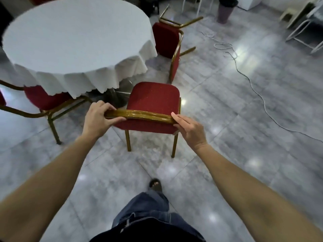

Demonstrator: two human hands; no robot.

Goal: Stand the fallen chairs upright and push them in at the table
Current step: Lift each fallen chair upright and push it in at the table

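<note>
A red-cushioned chair (pixel 153 98) with a gold metal frame stands upright on its legs just in front of me, its seat facing the round table (pixel 76 37) with a white cloth. My left hand (pixel 97 119) grips the left end of its gold top rail. My right hand (pixel 188 130) grips the right end. A second red chair (pixel 166 39) lies tipped over on the floor to the right of the table, legs pointing away. A third red chair (pixel 43 98) stands at the left, its seat partly under the tablecloth.
The table's metal pedestal base (pixel 118 95) shows just beyond the held chair. A white cable (pixel 244 74) snakes across the glossy grey tiles at the right. A dark bin (pixel 225 9) and white metal furniture (pixel 305 32) stand at the far right. My leg and sandalled foot (pixel 155 185) are below.
</note>
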